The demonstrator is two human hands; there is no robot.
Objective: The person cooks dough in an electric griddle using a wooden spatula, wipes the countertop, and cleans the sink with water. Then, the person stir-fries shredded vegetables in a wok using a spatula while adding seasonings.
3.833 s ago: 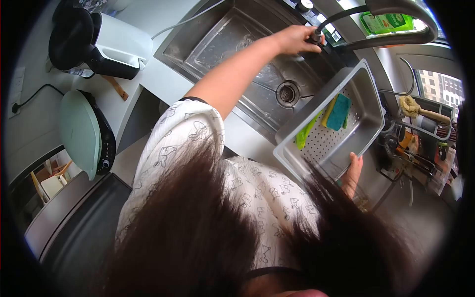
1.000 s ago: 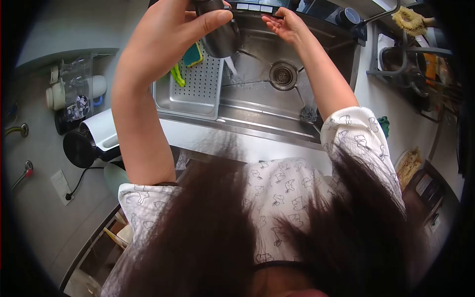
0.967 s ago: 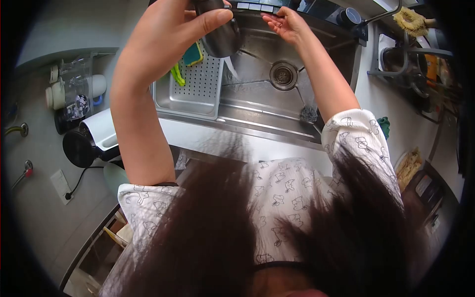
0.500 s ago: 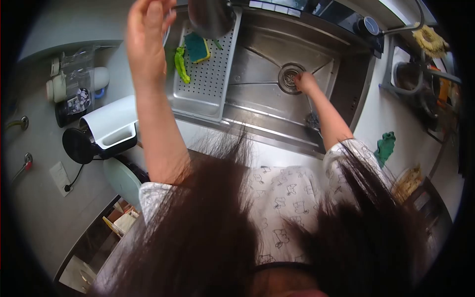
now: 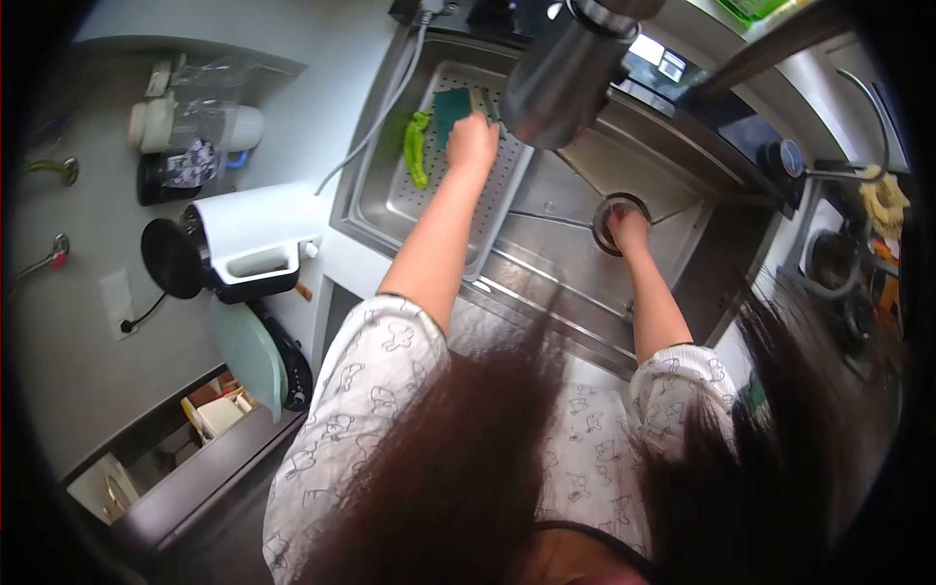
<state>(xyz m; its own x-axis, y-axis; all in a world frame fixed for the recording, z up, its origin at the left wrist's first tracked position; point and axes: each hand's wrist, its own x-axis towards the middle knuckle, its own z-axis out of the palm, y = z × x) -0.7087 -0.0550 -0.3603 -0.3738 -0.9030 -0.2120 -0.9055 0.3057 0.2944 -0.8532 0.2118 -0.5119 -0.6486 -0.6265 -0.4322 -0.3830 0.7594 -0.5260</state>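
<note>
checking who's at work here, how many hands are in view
2: the left hand at the sponge in the perforated tray, the right hand at the drain. No other hand shows.

Loose white top (image 5: 590, 444) in a kinda crinkly fabric, covered in little cartoon critters done in thin dark outlines, very doodle-style. The left sleeve (image 5: 366, 366) and right sleeve (image 5: 685, 388) are short and roomy with the same print, and there's a thin dark edge peeking out at the left cuff. Black band (image 5: 593, 536) around the neckline too. Left hand (image 5: 472, 143) and right hand (image 5: 629, 229) are bare, and the hair (image 5: 453, 458) is long and loose.
</note>
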